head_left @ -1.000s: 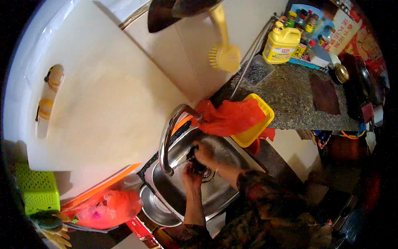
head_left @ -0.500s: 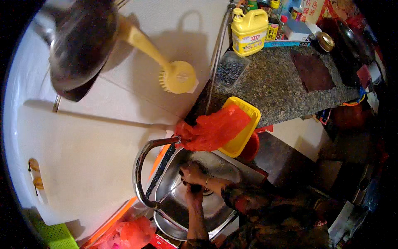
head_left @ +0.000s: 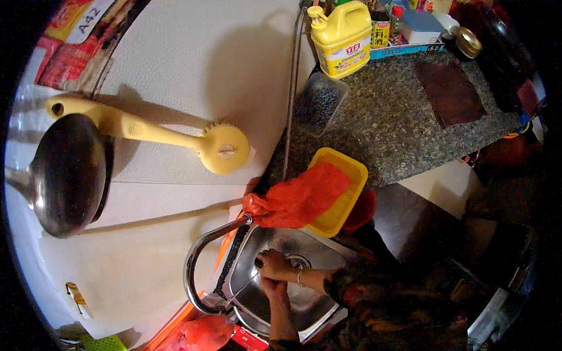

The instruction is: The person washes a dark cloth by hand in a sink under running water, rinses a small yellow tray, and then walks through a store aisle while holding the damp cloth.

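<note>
Over the steel sink (head_left: 316, 248), my two hands are pressed together. My right hand (head_left: 275, 264), with a bracelet (head_left: 300, 276) at the wrist, curls closed, and a small dark spot shows at its fingertips. What it grips, I cannot make out. Just below it, my left hand (head_left: 273, 286) touches it, its fingers mostly hidden. The curved metal faucet (head_left: 190, 263) arches at the sink's left side. The round drain (head_left: 300, 261) lies to the right of my hands.
A yellow basket (head_left: 351, 199) with a red plastic bag (head_left: 293, 196) sits by the sink's far edge. On the granite counter (head_left: 386, 117) stand a yellow pump jug (head_left: 345, 50) and a clear tray (head_left: 322, 105). A ladle (head_left: 67, 175) and yellow brush (head_left: 225, 149) hang at left.
The whole view has shifted, so the ladle and brush appear lower. My hands stay together in the sink, and the dark gap between them has closed.
</note>
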The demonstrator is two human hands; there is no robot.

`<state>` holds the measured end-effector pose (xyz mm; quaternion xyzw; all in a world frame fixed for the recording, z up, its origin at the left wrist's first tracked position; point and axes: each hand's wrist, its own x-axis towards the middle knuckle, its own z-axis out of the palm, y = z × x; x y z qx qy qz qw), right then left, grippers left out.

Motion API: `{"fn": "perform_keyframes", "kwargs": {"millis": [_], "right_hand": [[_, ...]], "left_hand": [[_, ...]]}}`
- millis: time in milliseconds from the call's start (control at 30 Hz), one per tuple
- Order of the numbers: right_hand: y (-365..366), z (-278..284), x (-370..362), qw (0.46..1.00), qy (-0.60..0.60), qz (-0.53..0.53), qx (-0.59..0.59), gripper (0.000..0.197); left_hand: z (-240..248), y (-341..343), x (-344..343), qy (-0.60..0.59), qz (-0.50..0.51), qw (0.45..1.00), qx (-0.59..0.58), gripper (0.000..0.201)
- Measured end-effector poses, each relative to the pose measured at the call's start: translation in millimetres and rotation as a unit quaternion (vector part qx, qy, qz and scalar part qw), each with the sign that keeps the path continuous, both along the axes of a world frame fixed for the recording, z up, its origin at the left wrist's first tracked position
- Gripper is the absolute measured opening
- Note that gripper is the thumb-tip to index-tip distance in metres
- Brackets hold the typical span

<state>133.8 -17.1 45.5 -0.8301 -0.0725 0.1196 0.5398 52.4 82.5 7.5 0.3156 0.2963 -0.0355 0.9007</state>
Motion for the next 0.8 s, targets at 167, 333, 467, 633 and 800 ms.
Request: {"fn": "perform_keyframes", "kwargs": {"millis": [167,333,467,633,800], "right_hand": [[0.9,-35.2,40.1,0.998,0.010,-0.066,0.007,0.030],[2.7,5.0,-14.1,0.982,0.106,-0.086,0.128,0.035],[1.3,23.0,-31.0,0.993,0.115,-0.025,-0.030,0.035],[-10.6,-13.4,24.1,0.997,0.051,0.064,0.009,0.027],[-20.3,-15.6,51.5,0.981,0.174,-0.074,0.032,0.029]], "left_hand": [[38.2,-27.1,17.2,0.111,0.019,0.994,-0.005,0.043],[52.2,-34.4,32.3,-0.008,-0.011,1.000,-0.028,0.058],[58.0,-37.3,35.0,0.015,-0.021,0.998,0.061,0.046],[67.0,-58.4,32.7,0.166,-0.019,0.958,0.232,0.035],[59.0,-65.9,32.7,0.110,0.015,0.992,0.060,0.045]]}}
